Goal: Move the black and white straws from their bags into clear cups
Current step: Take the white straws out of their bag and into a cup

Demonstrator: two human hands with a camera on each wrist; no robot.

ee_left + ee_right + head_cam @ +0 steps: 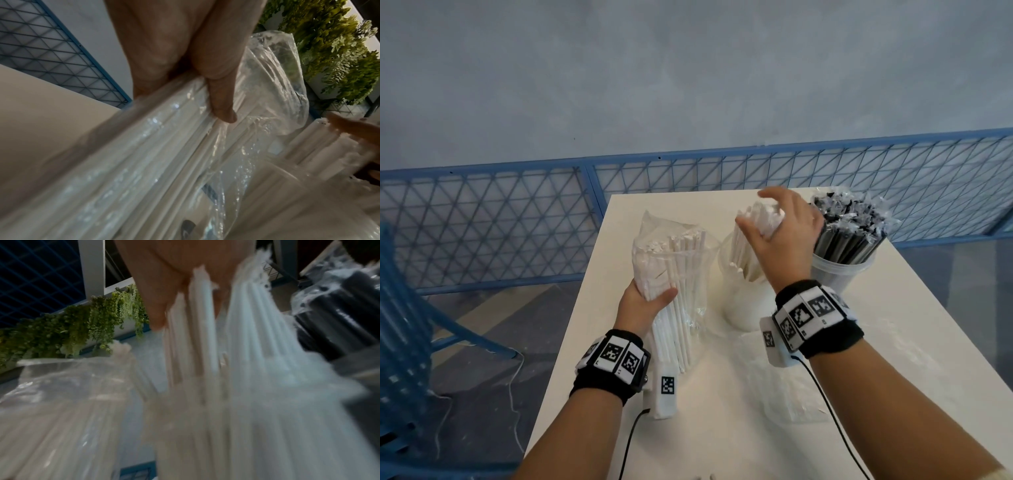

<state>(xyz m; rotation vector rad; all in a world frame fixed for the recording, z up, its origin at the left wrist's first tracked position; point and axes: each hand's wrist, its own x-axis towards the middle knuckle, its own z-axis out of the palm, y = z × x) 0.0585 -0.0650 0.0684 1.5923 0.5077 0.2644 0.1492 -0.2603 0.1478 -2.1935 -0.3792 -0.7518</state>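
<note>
At the lower left of the head view the left hand (645,299) wraps around the middle of the bag (671,274) of white straws (685,270), thumb across the front. The bag stands nearly upright on the table (722,394), its open mouth at the top, its long axis leaning slightly toward frame centre. Just right of it, mid-frame, a clear cup (743,301) already holds white straws fanning upward. The right hand (780,229) sits over their tops, fingers loosely spread and curved; whether it actually pinches any I cannot tell. The bag's mouth lies just left of that hand, so the right hand is likely nearer for the next pull. At the upper right a second cup (839,270) holds the black straws (849,226).
</note>
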